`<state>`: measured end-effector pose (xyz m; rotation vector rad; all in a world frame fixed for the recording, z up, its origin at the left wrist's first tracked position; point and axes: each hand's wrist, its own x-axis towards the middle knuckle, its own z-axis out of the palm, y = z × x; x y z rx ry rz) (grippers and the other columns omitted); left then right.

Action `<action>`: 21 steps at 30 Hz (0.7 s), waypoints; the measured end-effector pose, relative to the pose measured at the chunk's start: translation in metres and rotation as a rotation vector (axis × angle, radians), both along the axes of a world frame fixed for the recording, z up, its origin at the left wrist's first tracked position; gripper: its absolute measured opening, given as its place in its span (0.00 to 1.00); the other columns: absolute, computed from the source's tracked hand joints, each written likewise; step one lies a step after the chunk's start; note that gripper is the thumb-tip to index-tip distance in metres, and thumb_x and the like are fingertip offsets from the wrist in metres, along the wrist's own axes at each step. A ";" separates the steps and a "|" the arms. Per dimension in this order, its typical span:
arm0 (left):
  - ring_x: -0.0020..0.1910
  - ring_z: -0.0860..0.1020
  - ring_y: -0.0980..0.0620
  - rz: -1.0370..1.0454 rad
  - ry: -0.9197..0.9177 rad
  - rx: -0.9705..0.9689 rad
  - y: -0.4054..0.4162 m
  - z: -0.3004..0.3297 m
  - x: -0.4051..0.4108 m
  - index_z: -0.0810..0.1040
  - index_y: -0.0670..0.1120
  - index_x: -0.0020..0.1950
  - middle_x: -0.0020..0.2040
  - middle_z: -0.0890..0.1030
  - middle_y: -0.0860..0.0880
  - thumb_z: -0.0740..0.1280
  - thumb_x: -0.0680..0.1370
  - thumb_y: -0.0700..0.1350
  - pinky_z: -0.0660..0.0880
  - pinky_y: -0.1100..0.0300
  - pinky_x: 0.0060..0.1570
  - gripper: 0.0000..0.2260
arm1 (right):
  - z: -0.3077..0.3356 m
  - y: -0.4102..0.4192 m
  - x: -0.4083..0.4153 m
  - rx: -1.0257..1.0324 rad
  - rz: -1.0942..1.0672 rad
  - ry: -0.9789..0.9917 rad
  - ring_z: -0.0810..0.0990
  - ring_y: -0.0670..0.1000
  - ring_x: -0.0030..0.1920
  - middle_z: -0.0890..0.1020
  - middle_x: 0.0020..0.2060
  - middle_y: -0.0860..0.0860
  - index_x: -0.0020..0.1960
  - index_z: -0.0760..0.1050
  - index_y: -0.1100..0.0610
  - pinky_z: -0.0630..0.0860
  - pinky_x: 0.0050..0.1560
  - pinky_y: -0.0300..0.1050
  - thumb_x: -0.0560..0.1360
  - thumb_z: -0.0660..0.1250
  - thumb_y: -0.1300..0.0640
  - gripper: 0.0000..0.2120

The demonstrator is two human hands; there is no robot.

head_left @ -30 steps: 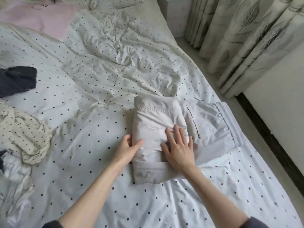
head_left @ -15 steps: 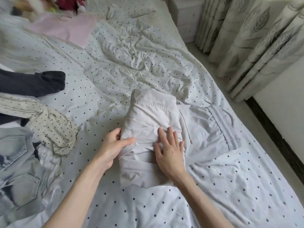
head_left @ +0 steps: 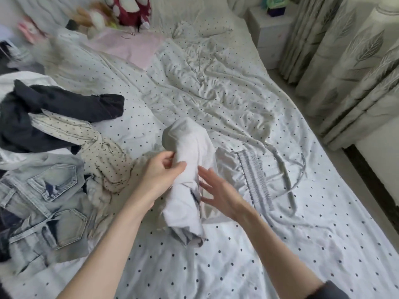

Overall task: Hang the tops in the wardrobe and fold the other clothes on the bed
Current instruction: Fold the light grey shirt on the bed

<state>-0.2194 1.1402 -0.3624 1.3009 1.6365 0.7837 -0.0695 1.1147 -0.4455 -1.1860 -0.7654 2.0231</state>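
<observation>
The pale grey trousers, flat under both palms a second ago, now rise off the bed as a folded bundle. The left hand pinches them; the right hand hovers beside, fingers spread. Left of them wait unfolded jeans. That fold looks nearly finished. No containers show.

Soft daylight, blurred top-left corner, wide-angle distortion
</observation>
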 end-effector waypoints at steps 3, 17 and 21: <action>0.58 0.74 0.59 -0.401 0.040 0.001 0.001 -0.018 0.047 0.71 0.50 0.68 0.62 0.75 0.55 0.64 0.79 0.46 0.69 0.73 0.56 0.17 | 0.004 0.002 0.055 0.000 -0.194 -0.129 0.72 0.50 0.64 0.71 0.67 0.47 0.67 0.69 0.51 0.69 0.63 0.51 0.81 0.46 0.42 0.23; 0.75 0.55 0.40 -0.490 0.721 0.460 0.035 -0.128 0.071 0.69 0.46 0.71 0.75 0.62 0.45 0.58 0.76 0.43 0.51 0.34 0.68 0.22 | -0.075 -0.018 0.047 0.479 0.003 -1.459 0.48 0.49 0.76 0.53 0.76 0.48 0.75 0.57 0.47 0.41 0.73 0.56 0.81 0.51 0.46 0.23; 0.75 0.55 0.38 -0.683 0.887 0.472 0.036 -0.157 0.075 0.66 0.50 0.73 0.76 0.60 0.44 0.57 0.76 0.56 0.52 0.32 0.68 0.26 | -0.104 -0.051 0.035 0.387 0.004 -1.548 0.60 0.55 0.74 0.62 0.74 0.53 0.73 0.65 0.52 0.58 0.70 0.62 0.77 0.52 0.44 0.26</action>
